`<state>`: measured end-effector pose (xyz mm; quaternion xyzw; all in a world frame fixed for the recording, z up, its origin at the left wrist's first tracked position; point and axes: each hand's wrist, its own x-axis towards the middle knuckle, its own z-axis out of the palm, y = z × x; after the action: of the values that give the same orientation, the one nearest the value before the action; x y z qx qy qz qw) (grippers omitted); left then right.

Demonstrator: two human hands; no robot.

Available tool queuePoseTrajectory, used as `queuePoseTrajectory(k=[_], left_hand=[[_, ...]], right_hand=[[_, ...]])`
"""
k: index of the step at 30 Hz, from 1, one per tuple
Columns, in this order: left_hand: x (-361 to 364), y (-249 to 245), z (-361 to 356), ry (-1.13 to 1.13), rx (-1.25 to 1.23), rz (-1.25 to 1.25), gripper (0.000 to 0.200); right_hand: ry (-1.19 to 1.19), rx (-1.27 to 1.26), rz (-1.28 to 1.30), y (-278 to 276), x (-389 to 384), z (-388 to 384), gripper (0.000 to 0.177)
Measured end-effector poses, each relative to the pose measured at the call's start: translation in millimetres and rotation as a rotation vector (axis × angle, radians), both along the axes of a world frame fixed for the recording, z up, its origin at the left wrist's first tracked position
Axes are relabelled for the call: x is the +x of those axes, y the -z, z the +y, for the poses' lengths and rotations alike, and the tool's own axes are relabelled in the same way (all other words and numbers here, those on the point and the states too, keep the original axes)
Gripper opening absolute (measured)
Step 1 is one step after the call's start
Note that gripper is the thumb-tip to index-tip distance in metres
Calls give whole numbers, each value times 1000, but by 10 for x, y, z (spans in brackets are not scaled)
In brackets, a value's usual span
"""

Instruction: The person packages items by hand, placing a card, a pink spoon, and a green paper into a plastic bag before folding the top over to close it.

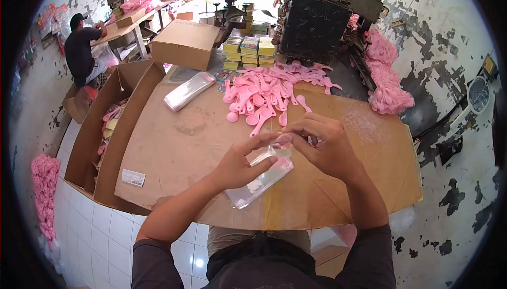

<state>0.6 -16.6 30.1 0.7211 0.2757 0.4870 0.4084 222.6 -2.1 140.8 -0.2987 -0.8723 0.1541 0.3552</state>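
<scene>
My left hand [247,161] is over a stack of clear plastic bags [256,187], its thumb and index finger apart, with the index fingertip beside my right fingertips. My right hand [323,143] is closed in a pinch on a pink spoon [284,139], mostly covered by the fingers. Clear film, seemingly the mouth of the top bag, shows just below it. Beyond both hands spreads a loose pile of pink spoons [259,92]. Another stack of clear bags [189,91] lies to the left of the pile.
Brown cardboard [174,157] covers the table. An open carton [113,146] holding pink and yellow pieces stands at the left. Behind the spoons are stacked yellow boxes [248,51], a closed carton [182,43] and a dark machine [311,25]. A person [82,51] sits far left.
</scene>
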Motion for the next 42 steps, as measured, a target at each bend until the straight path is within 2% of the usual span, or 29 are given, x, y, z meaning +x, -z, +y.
queuePoseTrajectory(k=[4, 7, 10, 16, 19, 22, 25, 27, 29, 30, 31, 33, 36, 37, 38, 40, 42], left_hand=[[30, -7, 32, -36, -15, -39, 40], [3, -11, 6, -46, -126, -38, 38], [-8, -59, -20, -30, -157, -42, 41], [18, 54, -41, -118, -10, 31, 53], [16, 37, -42, -118, -14, 177, 57], [43, 32, -44, -119, 30, 208, 55], [13, -6, -26, -63, -82, 216, 51], [10, -2, -4, -17, -256, 59, 48], [0, 10, 22, 10, -364, -64, 46], [-11, 15, 46, 16, -383, -106, 46], [-12, 18, 60, 24, -402, -148, 45], [2, 23, 55, 25, -410, -163, 46], [8, 3, 58, 10, -374, -143, 49], [13, 1, 60, 7, -359, -127, 50], [13, 6, 82, -5, -362, -114, 47], [18, 48, 109, -30, -379, -90, 43], [49, 64, 115, -15, -398, -141, 42]], right_hand=[[2, -46, 37, 74, -32, -11, 16], [74, 57, 133, 187, -72, 37, 20], [86, 517, -84, 154, -90, 56, 22], [109, 690, -239, 371, -209, 107, 24], [138, 815, -417, 485, -201, 148, 24], [193, 622, -299, 532, -179, 228, 25], [228, 471, -33, 622, 171, 550, 14], [162, -437, 329, 426, 529, 523, 12], [-91, -784, 509, 208, 1104, 545, 18], [-170, -854, 556, 162, 1359, 608, 15], [-168, -838, 577, 245, 1633, 729, 14], [309, -485, 368, 623, 2185, 1109, 18], [855, 366, -364, 1255, 2704, 1170, 29], [993, 678, -632, 1299, 2678, 1079, 33], [961, 629, -533, 1282, 2665, 1065, 35], [886, 521, -345, 903, 2069, 747, 38], [641, 95, -9, 788, 1580, 582, 36]])
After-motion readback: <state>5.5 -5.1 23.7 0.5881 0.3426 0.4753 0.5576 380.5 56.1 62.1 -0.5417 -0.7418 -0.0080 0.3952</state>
